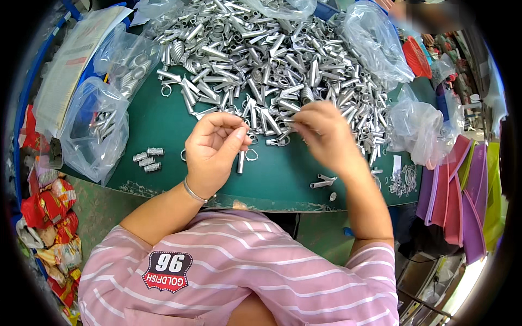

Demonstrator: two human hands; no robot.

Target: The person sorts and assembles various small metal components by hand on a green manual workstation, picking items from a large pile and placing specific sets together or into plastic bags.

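Left hand (213, 149), mid-frame, pinches one smooth metal tube (241, 161) upright between thumb and fingers. Right hand (322, 135) closes its fingers on a shiny piece at the heap of tubes (261, 49). Four ribbed sleeves (148, 159) lie left on the green worktop (163, 125).

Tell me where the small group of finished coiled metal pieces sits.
In the head view, the coiled metal pieces lie on the green table, left of the left hand, beside a clear plastic bag.
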